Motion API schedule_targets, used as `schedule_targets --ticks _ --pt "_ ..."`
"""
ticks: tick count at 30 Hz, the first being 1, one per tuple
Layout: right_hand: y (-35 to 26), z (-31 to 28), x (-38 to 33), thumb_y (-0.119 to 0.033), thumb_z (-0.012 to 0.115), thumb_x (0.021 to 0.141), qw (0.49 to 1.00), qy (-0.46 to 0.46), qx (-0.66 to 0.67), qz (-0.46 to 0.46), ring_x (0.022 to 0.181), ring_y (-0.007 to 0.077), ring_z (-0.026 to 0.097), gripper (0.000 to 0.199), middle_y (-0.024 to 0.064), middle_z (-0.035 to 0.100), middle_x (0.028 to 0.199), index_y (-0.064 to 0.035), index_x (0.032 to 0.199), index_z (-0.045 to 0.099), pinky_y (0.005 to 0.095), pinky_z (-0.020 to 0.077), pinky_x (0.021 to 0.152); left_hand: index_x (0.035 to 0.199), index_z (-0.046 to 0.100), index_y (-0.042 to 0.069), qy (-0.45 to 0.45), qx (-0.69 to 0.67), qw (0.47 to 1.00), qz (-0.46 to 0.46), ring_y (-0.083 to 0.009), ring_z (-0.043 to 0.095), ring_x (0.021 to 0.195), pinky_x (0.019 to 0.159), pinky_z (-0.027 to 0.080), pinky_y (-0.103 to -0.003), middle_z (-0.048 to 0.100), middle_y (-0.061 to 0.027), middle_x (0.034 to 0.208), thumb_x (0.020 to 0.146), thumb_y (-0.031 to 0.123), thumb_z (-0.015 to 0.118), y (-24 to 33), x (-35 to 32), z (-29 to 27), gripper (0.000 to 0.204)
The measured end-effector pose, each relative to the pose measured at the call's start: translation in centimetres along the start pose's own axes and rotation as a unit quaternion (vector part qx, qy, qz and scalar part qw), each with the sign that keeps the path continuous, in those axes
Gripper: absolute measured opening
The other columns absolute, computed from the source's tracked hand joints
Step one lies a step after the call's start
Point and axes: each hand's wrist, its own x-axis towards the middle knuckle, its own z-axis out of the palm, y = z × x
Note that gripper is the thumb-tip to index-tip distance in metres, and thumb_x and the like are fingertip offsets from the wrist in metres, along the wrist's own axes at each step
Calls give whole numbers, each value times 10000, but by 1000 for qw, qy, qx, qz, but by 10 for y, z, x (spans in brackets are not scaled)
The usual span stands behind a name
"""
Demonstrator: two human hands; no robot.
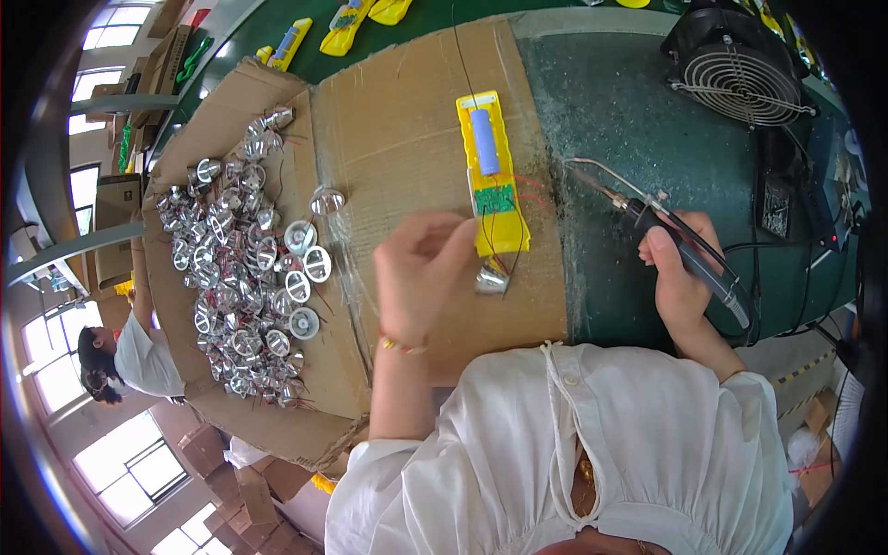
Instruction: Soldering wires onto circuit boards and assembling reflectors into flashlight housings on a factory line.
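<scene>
A yellow plastic housing lies on the cardboard sheet in front of me. In it are a blue cylindrical battery and a green circuit board with thin red and black wires. A silvery reflector cup lies at its near end. My left hand is just left of the housing, fingers curled and thumb close to them; anything pinched there is too small to make out. My right hand grips a soldering iron with a thin metal tube along it, its tip pointing left, apart from the housing.
To the left, a cardboard box holds many wired reflector cups. A black fan with a wire grille stands at the far right, near cables. More yellow housings lie at the back. Another person is at far left.
</scene>
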Motion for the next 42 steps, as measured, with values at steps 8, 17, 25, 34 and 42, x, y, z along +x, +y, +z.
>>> schedule_targets --ticks 8,17,25,34,42 --pt "13 -11 7 -89 660 784 995 3 -95 -7 611 55 496 162 19 569 700 -6 867 547 206 411 548 695 651 10 -92 234 968 -3 -117 598 503 506 477 -246 610 -77 550 727 97 578 23 90 14 118" --pt "5 -7 13 -57 664 766 993 -35 -113 21 580 92 523 158 38 569 687 -39 843 527 248 419 529 1083 590 123 99 406 859 295 -277 510 1035 846 431 -387 525 -124 1123 742 330 638 58 298 72 401" --pt "5 -9 15 -53 663 767 990 -78 -118 3 590 110 548 185 56 585 705 -30 862 506 255 431 539 1053 599 143 42 562 784 262 -266 573 956 884 378 -421 624 -115 967 791 203 547 60 313 128 274" --pt "18 -14 7 -66 653 770 994 -6 -100 36 653 93 526 173 68 579 795 -7 868 524 236 433 592 765 594 117 62 416 833 361 -219 529 766 765 375 -377 583 -36 724 686 75 577 21 118 36 91" --pt "20 1 12 -92 609 814 995 5 -97 1 603 94 538 166 62 567 697 12 915 528 216 441 577 892 632 116 20 335 903 269 -245 525 943 860 359 -390 574 -91 933 645 91 637 8 -13 -8 247"
